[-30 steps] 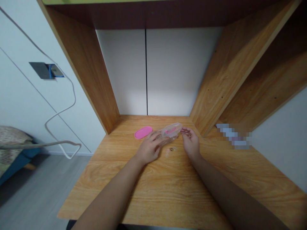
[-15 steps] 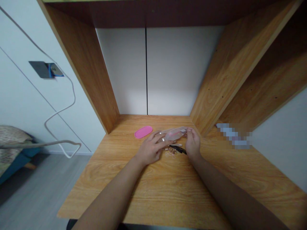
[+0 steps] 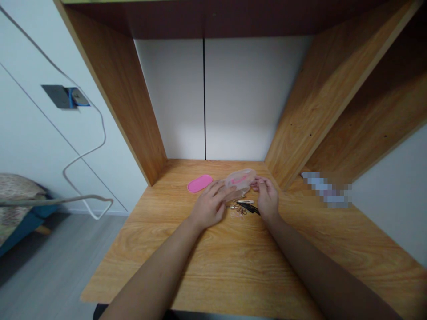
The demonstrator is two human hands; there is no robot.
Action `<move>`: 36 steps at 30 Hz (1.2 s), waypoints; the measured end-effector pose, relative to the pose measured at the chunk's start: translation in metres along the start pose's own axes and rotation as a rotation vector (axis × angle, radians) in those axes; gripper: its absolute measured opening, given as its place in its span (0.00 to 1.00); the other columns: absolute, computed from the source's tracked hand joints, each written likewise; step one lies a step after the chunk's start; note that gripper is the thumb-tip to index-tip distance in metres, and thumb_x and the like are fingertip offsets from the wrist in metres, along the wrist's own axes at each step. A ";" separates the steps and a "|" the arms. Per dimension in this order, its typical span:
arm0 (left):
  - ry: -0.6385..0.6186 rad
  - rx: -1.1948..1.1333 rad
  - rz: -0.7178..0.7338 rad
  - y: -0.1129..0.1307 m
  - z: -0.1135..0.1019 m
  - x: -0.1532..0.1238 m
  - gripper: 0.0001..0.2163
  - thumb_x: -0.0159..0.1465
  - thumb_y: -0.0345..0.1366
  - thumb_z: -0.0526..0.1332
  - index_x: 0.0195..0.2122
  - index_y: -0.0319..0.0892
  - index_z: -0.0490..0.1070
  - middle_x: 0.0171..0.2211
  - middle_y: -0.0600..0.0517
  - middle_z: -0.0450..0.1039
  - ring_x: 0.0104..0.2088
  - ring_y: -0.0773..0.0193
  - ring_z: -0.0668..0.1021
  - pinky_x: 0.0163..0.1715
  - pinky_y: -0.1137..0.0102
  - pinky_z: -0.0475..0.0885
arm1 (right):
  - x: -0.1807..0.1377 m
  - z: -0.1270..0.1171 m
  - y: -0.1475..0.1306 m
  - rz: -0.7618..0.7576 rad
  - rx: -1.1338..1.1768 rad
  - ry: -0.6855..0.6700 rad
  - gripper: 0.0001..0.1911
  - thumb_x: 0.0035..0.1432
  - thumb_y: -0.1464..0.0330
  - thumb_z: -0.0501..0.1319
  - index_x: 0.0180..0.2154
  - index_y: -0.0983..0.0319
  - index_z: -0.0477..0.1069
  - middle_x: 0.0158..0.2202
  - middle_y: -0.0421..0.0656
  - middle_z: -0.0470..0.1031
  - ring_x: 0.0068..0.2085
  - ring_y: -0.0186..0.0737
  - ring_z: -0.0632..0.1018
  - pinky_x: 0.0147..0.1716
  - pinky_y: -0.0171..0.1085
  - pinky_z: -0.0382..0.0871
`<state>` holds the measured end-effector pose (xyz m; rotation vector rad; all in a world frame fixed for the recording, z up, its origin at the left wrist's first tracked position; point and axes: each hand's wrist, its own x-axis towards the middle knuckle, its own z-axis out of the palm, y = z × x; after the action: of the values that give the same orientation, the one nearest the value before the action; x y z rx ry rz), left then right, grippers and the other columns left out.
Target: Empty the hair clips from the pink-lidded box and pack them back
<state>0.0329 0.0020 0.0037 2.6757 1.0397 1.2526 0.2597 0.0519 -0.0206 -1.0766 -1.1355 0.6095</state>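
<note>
A translucent plastic case (image 3: 245, 175) with a bright pink mark on its upper face sits between my hands at the back of the desk. My left hand (image 3: 208, 206) grips its left end, fingers over the top. At the right end, my right hand (image 3: 267, 195) has its fingers curled close together against the edge; what lies between the fingertips is hidden. Just in front of the case lie black hair clips (image 3: 248, 207), a pale clip (image 3: 246, 202) and a small heap of thin rings and metal bits (image 3: 238, 212). Left of the case rests a pink oval dish or lid (image 3: 200, 183).
The wooden desk (image 3: 213, 266) is framed by upright side panels (image 3: 116, 102) and a shelf above. A blurred-out pale item (image 3: 325, 190) lies on the right. White cable (image 3: 102, 129) hangs along the left wall, near an open socket plate (image 3: 66, 97).
The case's top has turned to face me more, its far edge rising and its pink mark now plainer. My right fingers have drawn slightly down from its corner. My left hand has barely moved.
</note>
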 end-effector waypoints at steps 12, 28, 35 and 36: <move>0.062 -0.157 -0.328 -0.012 0.007 -0.003 0.24 0.71 0.35 0.54 0.68 0.47 0.58 0.64 0.46 0.68 0.62 0.56 0.73 0.64 0.56 0.69 | -0.004 0.003 -0.001 0.010 0.048 -0.139 0.13 0.58 0.63 0.62 0.45 0.60 0.71 0.43 0.49 0.79 0.46 0.45 0.80 0.54 0.50 0.70; 0.110 -0.154 -0.483 -0.020 0.010 -0.003 0.11 0.69 0.41 0.58 0.50 0.43 0.70 0.48 0.45 0.78 0.50 0.54 0.79 0.54 0.57 0.73 | -0.011 0.004 -0.003 -0.065 -0.041 -0.249 0.14 0.61 0.62 0.61 0.47 0.59 0.73 0.43 0.48 0.79 0.45 0.45 0.79 0.52 0.50 0.73; 0.156 -0.122 -0.454 -0.031 0.019 -0.008 0.18 0.64 0.36 0.63 0.55 0.41 0.65 0.54 0.42 0.73 0.56 0.51 0.75 0.58 0.52 0.69 | -0.008 0.003 0.001 -0.088 -0.121 -0.259 0.16 0.59 0.65 0.60 0.48 0.59 0.74 0.51 0.48 0.76 0.50 0.46 0.78 0.50 0.48 0.74; 0.159 -0.115 -0.451 -0.032 0.019 -0.008 0.18 0.64 0.35 0.63 0.55 0.41 0.65 0.54 0.42 0.72 0.56 0.51 0.75 0.59 0.52 0.69 | -0.007 0.002 0.002 -0.093 -0.129 -0.267 0.16 0.59 0.65 0.60 0.48 0.59 0.74 0.51 0.48 0.76 0.50 0.46 0.78 0.50 0.47 0.74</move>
<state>0.0244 0.0271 -0.0237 2.1163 1.4353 1.3848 0.2552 0.0476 -0.0257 -1.0665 -1.4652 0.6256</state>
